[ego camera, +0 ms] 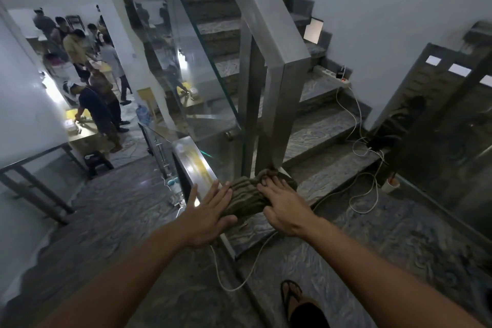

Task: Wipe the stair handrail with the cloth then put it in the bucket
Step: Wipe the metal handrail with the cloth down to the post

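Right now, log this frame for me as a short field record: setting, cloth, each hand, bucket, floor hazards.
setting: stair landing, steel handrail with glass panel
cloth: brownish ribbed cloth, bunched on the handrail beside the steel post
left hand: left hand flat, fingers spread, touching the cloth's left edge
right hand: right hand pressed on the cloth, fingertips over it
bucket: not in view
floor hazards: white cables trailing across the steps from a power strip; paper cup on the floor
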Demonstrator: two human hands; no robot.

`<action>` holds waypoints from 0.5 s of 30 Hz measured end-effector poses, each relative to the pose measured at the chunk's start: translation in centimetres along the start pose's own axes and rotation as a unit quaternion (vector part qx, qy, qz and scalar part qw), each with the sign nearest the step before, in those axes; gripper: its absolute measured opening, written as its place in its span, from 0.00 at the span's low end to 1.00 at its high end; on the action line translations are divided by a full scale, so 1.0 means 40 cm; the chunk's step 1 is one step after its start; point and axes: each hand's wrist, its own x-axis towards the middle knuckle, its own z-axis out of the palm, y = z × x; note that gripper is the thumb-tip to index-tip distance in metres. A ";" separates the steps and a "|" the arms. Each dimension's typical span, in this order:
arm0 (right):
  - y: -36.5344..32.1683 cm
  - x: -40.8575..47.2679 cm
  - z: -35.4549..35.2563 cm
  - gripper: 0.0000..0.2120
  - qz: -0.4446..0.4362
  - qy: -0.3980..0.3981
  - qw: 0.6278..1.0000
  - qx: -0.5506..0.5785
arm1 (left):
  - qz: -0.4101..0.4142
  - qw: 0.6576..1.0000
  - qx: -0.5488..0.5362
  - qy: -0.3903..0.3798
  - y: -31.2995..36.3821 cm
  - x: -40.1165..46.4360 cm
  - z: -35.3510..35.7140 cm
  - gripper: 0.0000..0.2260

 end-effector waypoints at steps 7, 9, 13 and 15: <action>0.051 0.005 -0.012 0.32 0.076 -0.007 0.997 0.001 | -0.065 0.988 0.120 0.068 0.098 0.022 -0.027 0.28; 0.056 0.012 -0.011 0.31 0.093 -0.008 0.996 -0.007 | -0.055 0.987 0.109 0.104 0.137 0.037 -0.019 0.27; 0.039 0.001 0.002 0.30 0.083 -0.010 0.996 -0.024 | -0.094 0.990 0.054 0.093 0.164 0.023 0.009 0.27; 0.016 -0.012 0.013 0.30 0.057 -0.008 0.998 -0.036 | -0.124 0.988 0.038 0.087 0.153 0.004 0.017 0.26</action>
